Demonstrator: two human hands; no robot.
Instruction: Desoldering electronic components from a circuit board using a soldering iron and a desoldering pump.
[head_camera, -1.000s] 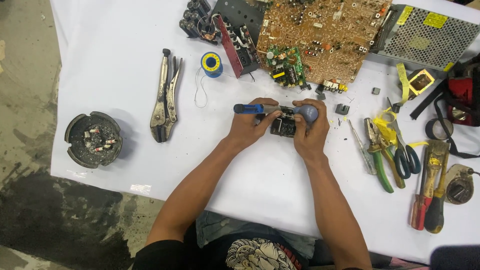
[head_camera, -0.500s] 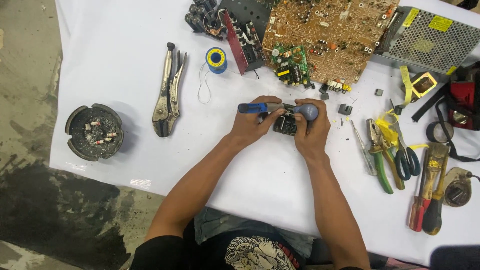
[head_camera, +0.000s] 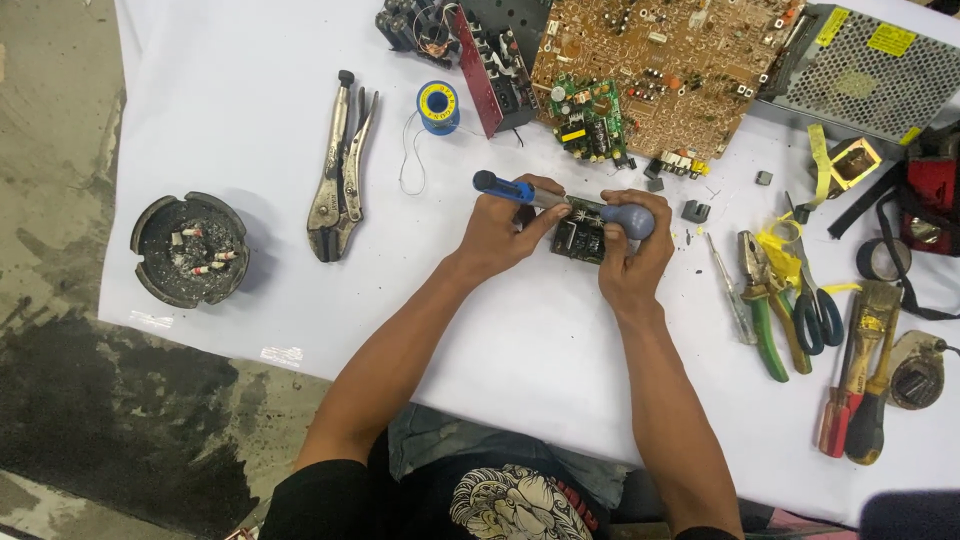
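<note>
Ashtray (head_camera: 190, 250) w/ cig butts; both hands (head_camera: 505, 228) (head_camera: 632, 262) clenched on small circuit board (head_camera: 578, 236), blue tool (head_camera: 560, 203).

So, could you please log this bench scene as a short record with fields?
surface: white table cover
left hand: on the blue-handled tool
right hand: grips the tool's blue bulb, holds the small circuit board
left of hands: locking pliers, ashtray, solder spool
right of hands: green-handled pliers, scissors, brush
</note>
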